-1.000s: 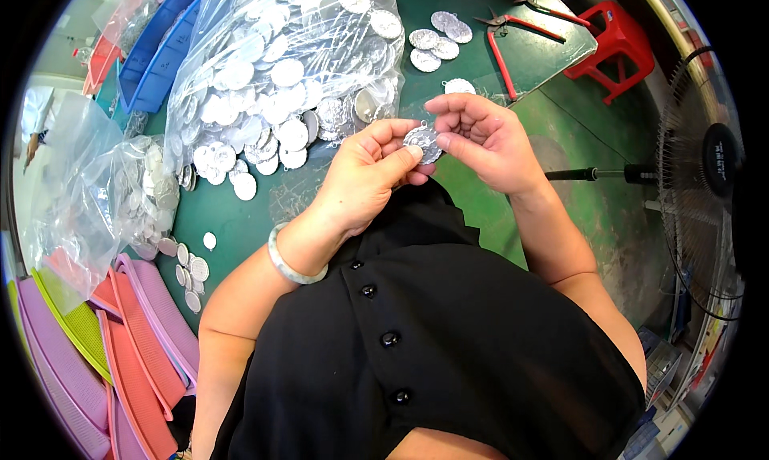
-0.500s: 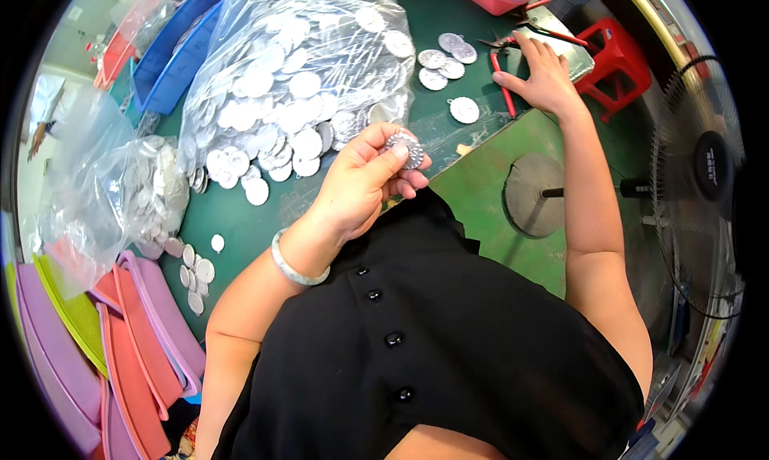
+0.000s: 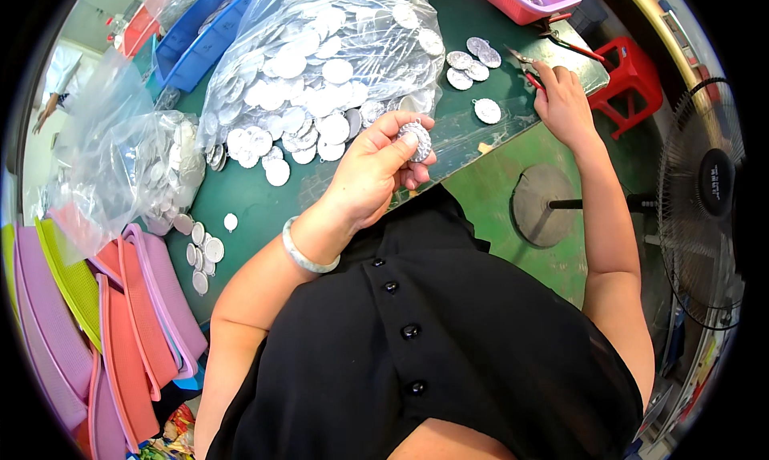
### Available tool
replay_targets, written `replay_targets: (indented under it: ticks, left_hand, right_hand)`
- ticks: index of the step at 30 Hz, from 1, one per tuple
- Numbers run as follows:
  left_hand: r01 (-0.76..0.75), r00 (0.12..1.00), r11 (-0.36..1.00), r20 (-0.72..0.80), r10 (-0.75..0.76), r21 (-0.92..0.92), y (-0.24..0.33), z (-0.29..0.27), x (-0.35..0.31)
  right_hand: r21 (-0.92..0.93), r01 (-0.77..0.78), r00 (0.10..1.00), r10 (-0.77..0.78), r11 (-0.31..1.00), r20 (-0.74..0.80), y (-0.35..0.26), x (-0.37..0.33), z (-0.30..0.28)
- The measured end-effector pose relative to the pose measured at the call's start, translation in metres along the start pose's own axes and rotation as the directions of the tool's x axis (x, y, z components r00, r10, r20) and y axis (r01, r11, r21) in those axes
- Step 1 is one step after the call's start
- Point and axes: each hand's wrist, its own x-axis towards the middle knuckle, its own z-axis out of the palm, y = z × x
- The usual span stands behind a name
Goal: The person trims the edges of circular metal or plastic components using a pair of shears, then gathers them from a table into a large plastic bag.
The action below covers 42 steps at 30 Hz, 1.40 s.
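My left hand pinches a round silver medallion with a scalloped rim and a small loop, held over the front edge of the table. Farther to the right, my right hand is closed round the red handles of a pair of pliers. The pliers' metal jaws point left, and most of the handles are hidden by my fingers. Beside the jaws lies a small group of medallions, with a single medallion nearer to me.
A large clear plastic bag of medallions covers much of the green table. Second pliers lie by a pink bin. Stacked coloured bins stand at left, a red stool and a fan at right.
My right hand has closed on the red-handled pliers, which have turned on the table. My left hand still holds the medallion, now tilted more upright. The whole view has shifted slightly.
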Motion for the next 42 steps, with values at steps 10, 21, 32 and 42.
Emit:
replay_targets:
  ticks: [10, 21, 32, 42]
  left_hand:
    - [-0.073, 0.996, 0.991, -0.033, 0.077, 0.109, 0.008, 0.003, -0.006]
    - [-0.034, 0.998, 0.999, 0.044, 0.035, -0.027, 0.008, -0.004, -0.009]
    - [-0.067, 0.992, 0.995, 0.097, 0.074, -0.075, 0.008, -0.005, -0.010]
    - [-0.293, 0.944, 0.863, -0.016, 0.328, 0.412, 0.005, 0.005, -0.011]
  right_hand:
    - [0.900, -0.254, 0.935, -0.149, 0.353, 0.322, -0.056, -0.022, -0.056]
    - [0.896, -0.020, 0.927, -0.327, 0.443, 0.182, -0.100, -0.030, -0.057]
    - [0.847, 0.055, 0.940, -0.314, 0.528, 0.134, -0.109, -0.026, -0.057]
    - [0.950, -0.294, 0.909, -0.277, 0.104, 0.312, -0.124, -0.033, -0.044]
